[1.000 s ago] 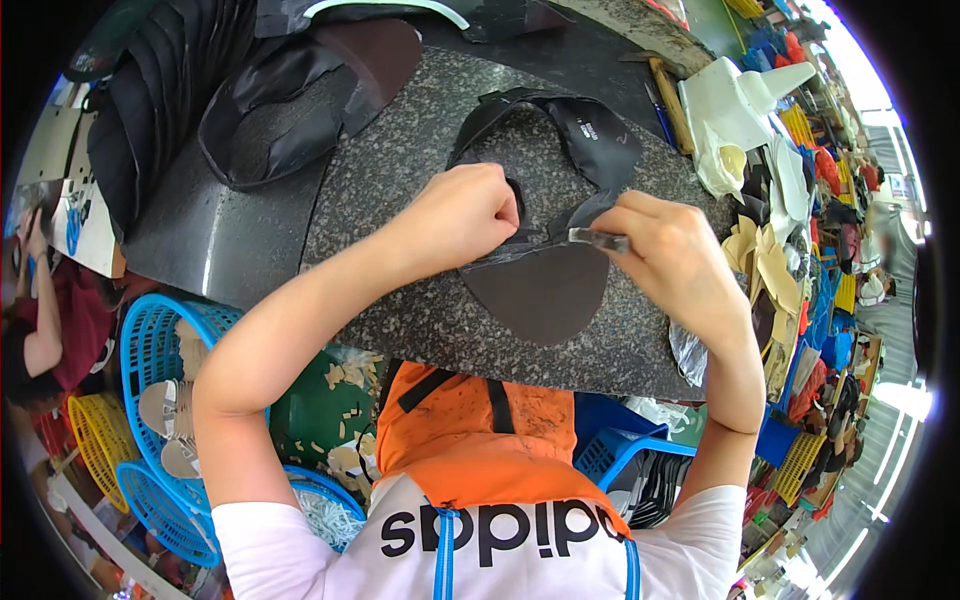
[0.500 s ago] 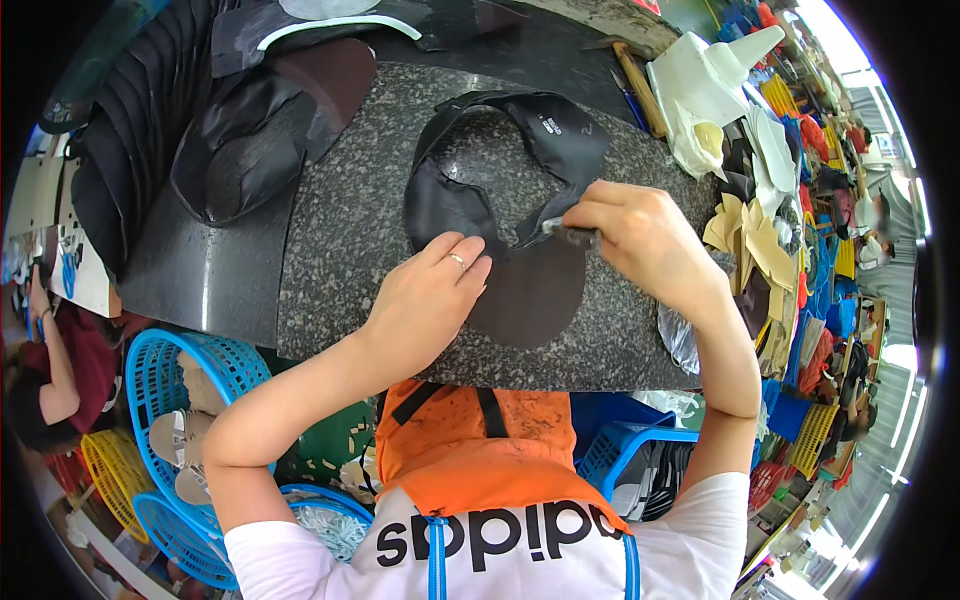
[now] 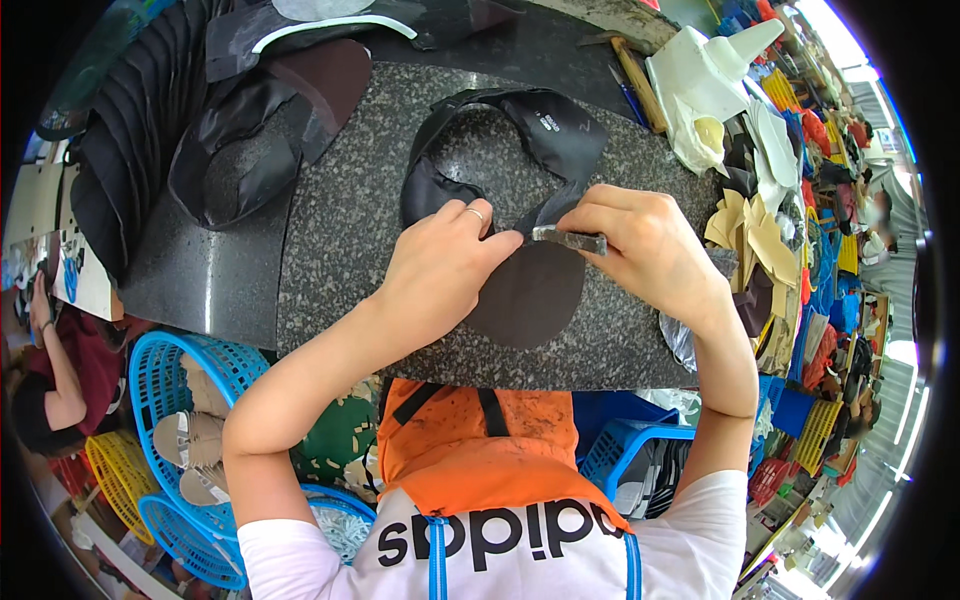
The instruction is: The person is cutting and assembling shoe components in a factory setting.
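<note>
On the stone slab in front of me lies a black leather shoe upper (image 3: pixel 560 135), opened into a ring, with a dark brown rounded toe part (image 3: pixel 530 300) toward me. My left hand (image 3: pixel 445 250) is closed at the ring's near edge, thumb pointing right; its fingertips pinch or press the black leather there. Between the fingers of my right hand (image 3: pixel 635 240) is a small flat grey bar (image 3: pixel 572 239), its light tip at the seam between the black leather and the brown part. The bar's exact kind cannot be made out. My right fingers also touch the black edge.
Another black and brown upper (image 3: pixel 235 150) lies at the left, beside a row of stacked black pieces (image 3: pixel 110 180). A wooden-handled hammer (image 3: pixel 640 85) and a white plastic container (image 3: pixel 690 75) stand at the back right. Blue baskets (image 3: pixel 145 380) are below left; a person (image 3: pixel 65 390) sits beyond.
My left hand has shifted right and slightly up, bringing its thumb near the bar. My right hand has turned, so the grey bar now shows more fully, pointing left.
</note>
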### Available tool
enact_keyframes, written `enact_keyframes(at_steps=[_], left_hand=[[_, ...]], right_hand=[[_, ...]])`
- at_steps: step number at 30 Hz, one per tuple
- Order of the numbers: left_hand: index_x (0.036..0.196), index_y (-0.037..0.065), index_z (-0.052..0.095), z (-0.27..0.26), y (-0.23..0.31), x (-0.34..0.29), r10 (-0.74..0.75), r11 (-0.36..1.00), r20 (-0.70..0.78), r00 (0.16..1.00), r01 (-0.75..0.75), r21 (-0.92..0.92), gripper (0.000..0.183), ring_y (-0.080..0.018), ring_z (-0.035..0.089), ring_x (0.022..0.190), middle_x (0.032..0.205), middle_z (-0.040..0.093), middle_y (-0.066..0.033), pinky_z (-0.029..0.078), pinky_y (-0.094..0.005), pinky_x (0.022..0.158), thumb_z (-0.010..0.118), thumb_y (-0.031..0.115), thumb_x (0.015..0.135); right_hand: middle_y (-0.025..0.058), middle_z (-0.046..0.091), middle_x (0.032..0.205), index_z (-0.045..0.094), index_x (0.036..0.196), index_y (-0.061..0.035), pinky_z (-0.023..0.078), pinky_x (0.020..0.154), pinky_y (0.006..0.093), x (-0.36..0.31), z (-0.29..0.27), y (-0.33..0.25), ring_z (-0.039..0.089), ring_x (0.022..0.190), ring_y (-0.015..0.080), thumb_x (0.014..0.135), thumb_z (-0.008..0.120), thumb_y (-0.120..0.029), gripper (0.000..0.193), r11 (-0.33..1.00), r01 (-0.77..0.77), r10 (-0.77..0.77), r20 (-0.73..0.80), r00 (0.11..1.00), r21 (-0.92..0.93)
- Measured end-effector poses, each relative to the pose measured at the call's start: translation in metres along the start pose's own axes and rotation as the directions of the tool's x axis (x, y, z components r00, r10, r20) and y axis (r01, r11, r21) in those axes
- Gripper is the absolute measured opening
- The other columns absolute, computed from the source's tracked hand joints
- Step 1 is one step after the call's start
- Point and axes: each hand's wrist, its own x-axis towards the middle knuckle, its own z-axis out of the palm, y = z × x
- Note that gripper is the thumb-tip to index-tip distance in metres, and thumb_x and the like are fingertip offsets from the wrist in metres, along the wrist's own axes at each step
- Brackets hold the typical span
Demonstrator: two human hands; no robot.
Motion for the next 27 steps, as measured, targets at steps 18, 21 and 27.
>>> enact_keyframes(at_steps=[18, 21, 27], left_hand=[[0.087, 0.007, 0.062, -0.001, -0.008, -0.005, -0.043, 0.992, -0.094, 0.995, 0.032, -0.124, 0.014, -0.0266, 0.062, 0.083, 0.087, 0.063, -0.0057, 0.051, -0.0382, 0.071, 0.064, -0.003, 0.077], [0.086, 0.007, 0.062, 0.000, -0.008, -0.009, -0.069, 0.991, -0.089, 0.994, 0.058, -0.120, 0.014, -0.0265, 0.063, 0.084, 0.086, 0.064, -0.0055, 0.051, -0.0376, 0.071, 0.065, -0.002, 0.076], [0.089, 0.007, 0.065, 0.003, -0.002, -0.009, -0.074, 0.991, -0.145, 0.987, 0.056, -0.124, 0.016, -0.0254, 0.063, 0.084, 0.088, 0.065, -0.0050, 0.051, -0.0371, 0.071, 0.068, 0.000, 0.076]], right_hand=[[0.0087, 0.059, 0.084, 0.065, 0.093, -0.0046, 0.054, 0.068, 0.0398, -0.001, 0.006, 0.003, 0.064, 0.078, 0.0301, 0.070, 0.069, -0.005, 0.024, 0.995, 0.098, -0.098, -0.008, 0.995, -0.025], [0.0106, 0.062, 0.087, 0.067, 0.097, -0.0025, 0.054, 0.070, 0.0402, 0.007, 0.023, -0.009, 0.064, 0.080, 0.0330, 0.063, 0.062, 0.006, 0.035, 0.987, 0.150, -0.153, 0.040, 0.987, 0.064], [0.0104, 0.060, 0.084, 0.065, 0.092, -0.0048, 0.054, 0.070, 0.0406, -0.004, 0.008, 0.016, 0.064, 0.080, 0.0311, 0.073, 0.067, -0.005, 0.019, 0.997, 0.064, -0.062, 0.039, 0.997, -0.042]])
